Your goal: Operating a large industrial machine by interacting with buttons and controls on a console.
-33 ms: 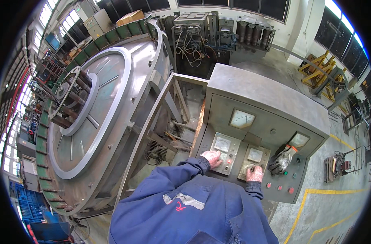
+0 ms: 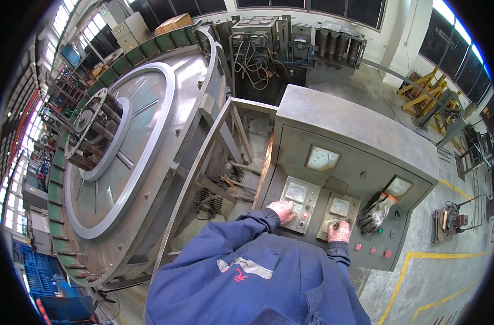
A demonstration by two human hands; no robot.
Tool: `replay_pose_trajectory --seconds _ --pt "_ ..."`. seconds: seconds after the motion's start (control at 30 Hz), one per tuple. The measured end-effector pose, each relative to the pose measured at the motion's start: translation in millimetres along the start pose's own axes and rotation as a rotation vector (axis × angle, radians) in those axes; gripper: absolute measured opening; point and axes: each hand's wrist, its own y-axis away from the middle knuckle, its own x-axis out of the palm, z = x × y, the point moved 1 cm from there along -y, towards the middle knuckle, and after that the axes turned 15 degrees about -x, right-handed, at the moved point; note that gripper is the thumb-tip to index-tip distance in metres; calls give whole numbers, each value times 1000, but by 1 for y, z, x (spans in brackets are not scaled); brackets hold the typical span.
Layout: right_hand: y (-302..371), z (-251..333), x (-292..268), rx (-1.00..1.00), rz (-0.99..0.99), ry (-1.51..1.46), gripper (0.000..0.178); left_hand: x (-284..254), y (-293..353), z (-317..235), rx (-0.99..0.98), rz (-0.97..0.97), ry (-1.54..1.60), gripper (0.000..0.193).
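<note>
My left hand (image 2: 283, 211), in a thin clear glove, has its fingers closed at a knob on the left control module (image 2: 309, 201); they partly hide it. On the right control module (image 2: 351, 206), a dark knob (image 2: 332, 223) is pinched by my right hand (image 2: 340, 232), gloved the same way. Each module carries a small dial meter above the hand. Both are set into the sloping front of a grey metal control console (image 2: 344, 157). A grey work glove (image 2: 372, 216) with an orange cuff lies on the console, right of my right hand.
At the left stands a large round metal turntable (image 2: 166, 157) with a raised ring and a central hub. A metal frame (image 2: 203, 154) runs between it and the console. Behind are cabled machinery (image 2: 255, 54) and yellow stands (image 2: 423, 97). Red push buttons (image 2: 372, 250) line the console's lower edge.
The rods and slots on the turntable's face have shifted slightly, as if it has turned a little. My hands stay in place.
</note>
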Motion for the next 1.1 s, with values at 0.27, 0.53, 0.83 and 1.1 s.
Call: replay_pose_trajectory --seconds 0.27,0.53,0.83,1.1 --pt "-1 1 -1 0 -12 -5 25 0 -1 -1 -6 11 -11 46" --pt "0 0 0 -20 -23 -2 25 1 0 0 -9 -1 -9 46" --pt "2 -2 3 -47 -56 -24 27 2 -3 -2 -4 -25 -69 48" --pt "3 -5 5 -42 -39 -12 29 -16 0 -11 -126 130 -108 56"
